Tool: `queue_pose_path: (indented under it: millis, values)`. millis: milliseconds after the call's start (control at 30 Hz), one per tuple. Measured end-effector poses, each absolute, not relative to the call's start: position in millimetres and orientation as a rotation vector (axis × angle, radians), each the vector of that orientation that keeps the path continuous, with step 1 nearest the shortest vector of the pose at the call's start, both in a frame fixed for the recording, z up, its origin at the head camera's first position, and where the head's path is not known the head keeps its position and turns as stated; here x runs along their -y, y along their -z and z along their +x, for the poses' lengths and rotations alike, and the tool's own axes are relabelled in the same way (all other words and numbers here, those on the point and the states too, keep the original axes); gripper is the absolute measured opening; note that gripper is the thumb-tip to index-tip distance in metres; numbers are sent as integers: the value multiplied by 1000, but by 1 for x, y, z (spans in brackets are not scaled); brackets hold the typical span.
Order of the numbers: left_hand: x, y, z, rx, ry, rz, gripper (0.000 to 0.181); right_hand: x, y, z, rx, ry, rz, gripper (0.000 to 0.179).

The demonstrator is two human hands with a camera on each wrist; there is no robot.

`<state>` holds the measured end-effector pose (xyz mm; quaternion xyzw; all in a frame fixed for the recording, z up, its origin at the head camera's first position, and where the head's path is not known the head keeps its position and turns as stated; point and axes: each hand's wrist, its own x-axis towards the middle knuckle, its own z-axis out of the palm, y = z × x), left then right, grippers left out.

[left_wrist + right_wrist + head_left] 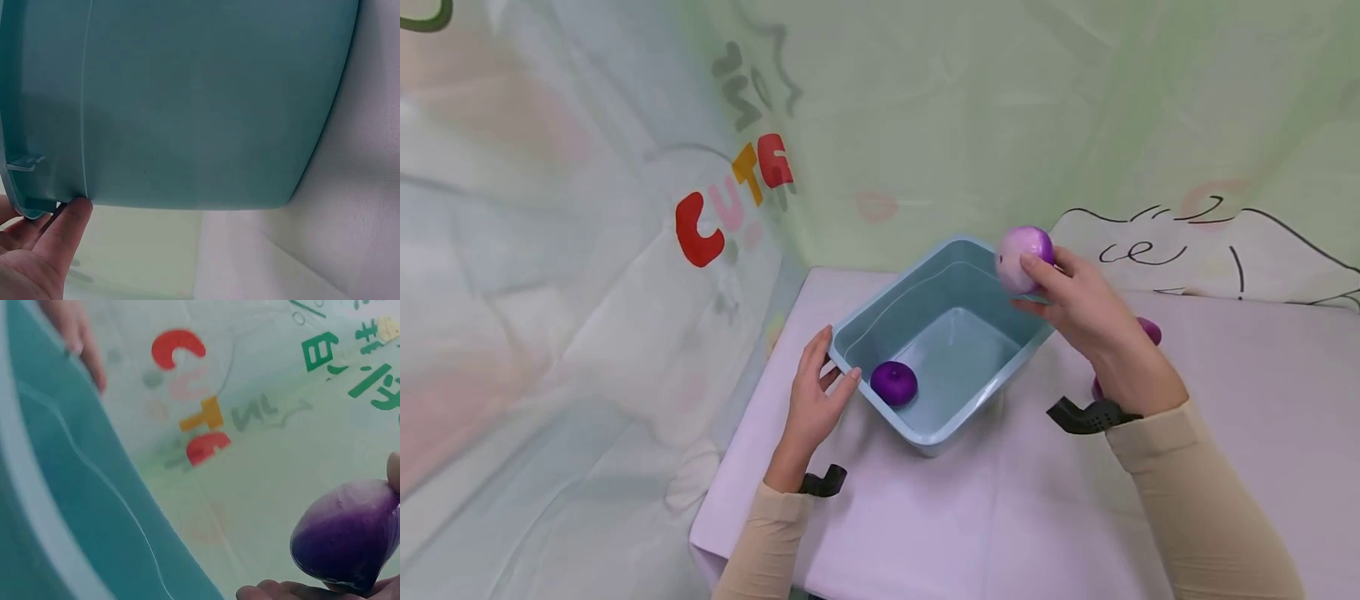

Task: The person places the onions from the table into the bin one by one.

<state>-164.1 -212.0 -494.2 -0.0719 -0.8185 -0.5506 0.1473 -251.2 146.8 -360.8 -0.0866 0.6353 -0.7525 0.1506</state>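
Observation:
A blue plastic bin [958, 417] stands on the table, its open top facing me. My left hand [814, 402] holds the rim at its near-left corner, thumb on one side and fingers round the other. Inside, by that corner, lies a dark purple round vegetable-like object [894, 384] with a small nub on top. Above the bin's far-right rim, my right hand [1086, 312] grips a purple-and-white onion [1024, 260] between thumb and fingers. The right wrist view shows the onion's [344, 531] pointed end facing down.
Behind my right wrist, partly hidden, a purple object [1151, 331] lies on the table [925, 533]. Printed cloth curtains [925, 125] hang close at the back and left of the table.

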Motion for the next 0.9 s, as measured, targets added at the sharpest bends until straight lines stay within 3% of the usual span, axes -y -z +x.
queue_pose_path:
  millis: [167, 433, 700, 900]
  values:
    - [212, 491, -166, 2353, 1581, -223, 78, -125, 353, -274, -1513, 2143, -280, 79]
    - [213, 496, -166, 2351, 1568, -247, 80, -82, 348, -311, -1681, 1888, -297, 84]
    - [212, 496, -165, 2349, 1578, -251, 79, -51, 365, -334, -2263, 1087, -631, 86]
    - [213, 496, -165, 2354, 1571, -245, 78, -29, 382, -332, -2426, 680, -816, 83]
